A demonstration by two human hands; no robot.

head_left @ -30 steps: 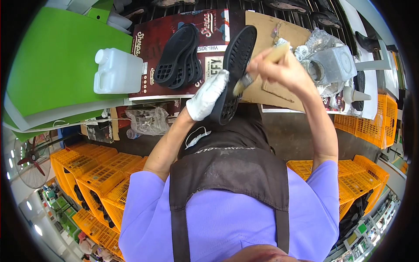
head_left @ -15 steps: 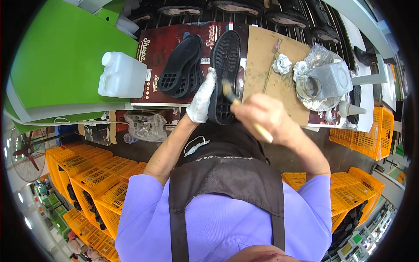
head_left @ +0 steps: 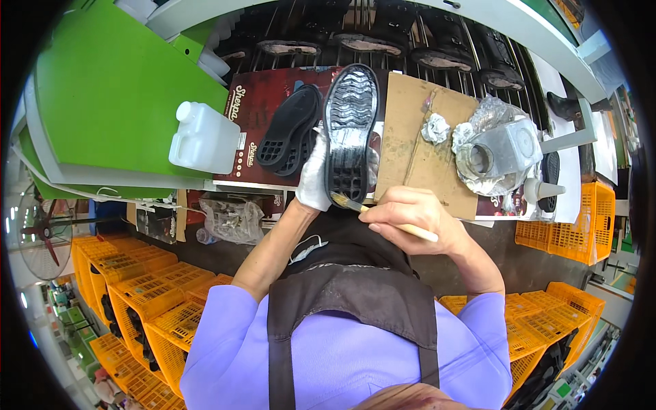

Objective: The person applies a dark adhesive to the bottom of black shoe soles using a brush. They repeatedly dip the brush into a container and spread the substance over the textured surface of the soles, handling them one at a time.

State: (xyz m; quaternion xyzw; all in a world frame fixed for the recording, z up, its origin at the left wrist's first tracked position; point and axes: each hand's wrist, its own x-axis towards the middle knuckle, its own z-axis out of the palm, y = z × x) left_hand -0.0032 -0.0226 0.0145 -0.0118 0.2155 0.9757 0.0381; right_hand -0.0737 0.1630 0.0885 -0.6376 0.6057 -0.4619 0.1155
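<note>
A black shoe sole [head_left: 350, 137] is held up over the bench edge, its wavy and gridded side facing me and shining wet through the middle. My left hand [head_left: 315, 171], in a white glove, is closed around it; fingertips show on the sole's right side. Bare and closed, my right hand [head_left: 413, 220] grips a paintbrush [head_left: 403, 229] by its pale handle. The bristles touch the sole's near end. More black soles [head_left: 288, 130] lie overlapping on the red printed cardboard to the left.
A white plastic jug [head_left: 205, 140] stands at left. On brown cardboard [head_left: 403, 123] at right lie crumpled white wads [head_left: 435, 128], beside a cut-open clear container [head_left: 506, 147] and a nozzle bottle [head_left: 543, 191]. Dark boots [head_left: 437, 55] line the rack behind. Orange crates [head_left: 157, 280] stand below.
The brush has moved down the sole from its middle to its near end. The sole's middle now looks shinier and its face is tilted more toward me. My view has shifted slightly.
</note>
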